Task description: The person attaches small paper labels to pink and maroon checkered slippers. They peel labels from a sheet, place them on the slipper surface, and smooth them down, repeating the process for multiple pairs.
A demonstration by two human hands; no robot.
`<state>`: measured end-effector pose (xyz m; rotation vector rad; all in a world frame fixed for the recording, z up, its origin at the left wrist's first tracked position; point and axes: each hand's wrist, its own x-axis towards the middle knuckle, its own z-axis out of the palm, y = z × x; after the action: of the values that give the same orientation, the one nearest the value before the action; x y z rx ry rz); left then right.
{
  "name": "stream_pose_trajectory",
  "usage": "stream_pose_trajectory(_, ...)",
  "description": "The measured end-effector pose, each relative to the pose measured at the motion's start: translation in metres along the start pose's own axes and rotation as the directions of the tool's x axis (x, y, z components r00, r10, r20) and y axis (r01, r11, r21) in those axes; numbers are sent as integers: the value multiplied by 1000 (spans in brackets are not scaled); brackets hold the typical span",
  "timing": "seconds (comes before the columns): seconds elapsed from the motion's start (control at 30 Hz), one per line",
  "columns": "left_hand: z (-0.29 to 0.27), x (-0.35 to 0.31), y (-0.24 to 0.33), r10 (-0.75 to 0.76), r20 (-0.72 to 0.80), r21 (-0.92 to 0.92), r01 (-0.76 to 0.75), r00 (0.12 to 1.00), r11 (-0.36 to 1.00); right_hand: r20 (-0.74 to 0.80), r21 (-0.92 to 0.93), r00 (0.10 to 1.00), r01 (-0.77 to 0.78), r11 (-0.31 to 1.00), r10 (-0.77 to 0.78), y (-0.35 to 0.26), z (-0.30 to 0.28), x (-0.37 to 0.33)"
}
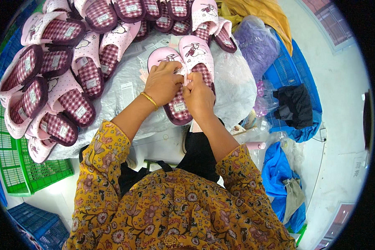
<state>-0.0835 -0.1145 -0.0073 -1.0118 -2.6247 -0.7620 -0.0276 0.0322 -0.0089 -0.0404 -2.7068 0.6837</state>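
Observation:
A pair of pink slippers [198, 52] with plaid insoles and dark maroon edging lies side by side, toes pointing away from me. My left hand [163, 82], a gold bangle at its wrist, is closed over the opening of the left slipper [178, 106]. My right hand [198, 96] pinches at the inner edges where the two uppers meet, its thumb and fingertips close to the left hand's. Whether a small part sits between those fingertips is hidden. Under the pair is clear plastic wrapping [129, 98].
Many matching slippers [80, 109] are heaped at the left and far side. Green crates [41, 171] stand lower left, above a blue crate [39, 225]. On the right are a purple filled bag [258, 43], a blue basket [302, 71] with black cloth [295, 106], and blue sheeting [275, 175].

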Motion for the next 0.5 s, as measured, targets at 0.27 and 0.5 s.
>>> stream_pose_trajectory(0.27, 5, 0, -16, 148, -88, -99, -156, 985, 983, -29, 81, 997, 80, 994, -78, 4, -5, -3)
stream_pose_trajectory(0.5, 13, 7, -32, 202, 58, -73, -197, 978, 978, -31, 36, 994, 104, 994, -103, 6, -1, -3)
